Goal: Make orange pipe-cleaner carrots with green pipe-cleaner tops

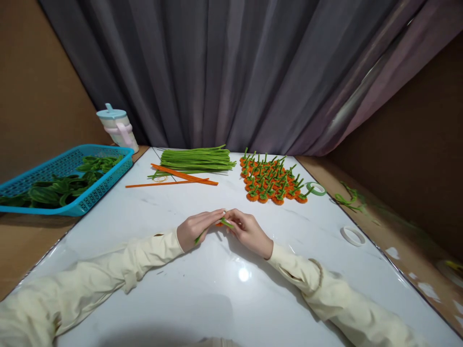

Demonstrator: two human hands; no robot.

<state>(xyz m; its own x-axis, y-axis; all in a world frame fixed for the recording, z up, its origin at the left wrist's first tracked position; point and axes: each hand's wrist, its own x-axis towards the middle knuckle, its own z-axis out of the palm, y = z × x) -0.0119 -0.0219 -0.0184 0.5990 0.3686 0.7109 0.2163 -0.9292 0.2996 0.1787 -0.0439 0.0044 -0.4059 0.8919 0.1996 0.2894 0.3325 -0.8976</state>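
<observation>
My left hand (197,228) and my right hand (249,231) meet over the middle of the white table (202,299). Between them is a green fuzzy stem (227,222) with a bit of orange beside it. Its lower green end sticks out under my left palm. The fingers of both hands are closed on this small piece, and they partly hide it. Beyond my hands lie a bundle of green stems (197,160) and some orange stems (181,174). Rows of small orange pieces with green stems (271,180) stand to the right of the bundle.
A blue basket (77,207) with green leaf pieces is at the left. Behind it stands a cup (119,127). Rolls of green tape (316,189) and white tape (353,236) lie at the right, near green scraps (347,197). A grey curtain (202,72) hangs behind the table.
</observation>
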